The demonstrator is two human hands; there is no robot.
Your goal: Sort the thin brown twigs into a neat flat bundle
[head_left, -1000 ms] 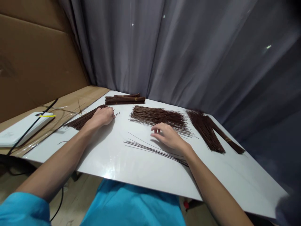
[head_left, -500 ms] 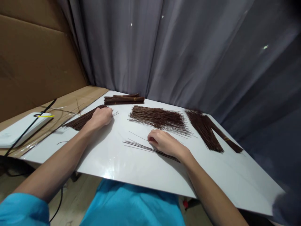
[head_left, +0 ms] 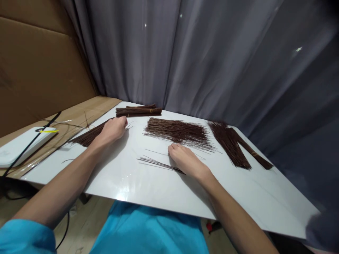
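Note:
My left hand (head_left: 114, 128) is closed at the upper end of a fanned pile of thin dark-brown sticks (head_left: 90, 135) on the left of the white table. A few stick tips poke out past its fingers, which are partly hidden. With fingertips pinched together, my right hand (head_left: 184, 158) holds a single thin stick (head_left: 156, 152) just above the tabletop. Below it lies a small loose row of sticks (head_left: 159, 164), its right end hidden by the hand. A wide spread of sticks (head_left: 177, 130) lies beyond my right hand.
Tied stick bundles (head_left: 139, 112) lie at the back left. On the right are another loose heap (head_left: 231, 148) and a tied bundle (head_left: 254, 153). A white flat device (head_left: 29, 144) with a black cable rests at left beside cardboard (head_left: 45, 63). A grey curtain (head_left: 198, 63) hangs behind.
My right hand has shifted slightly away from me, off the small row, with the single stick in its fingertips. The left hand stays nearly in place.

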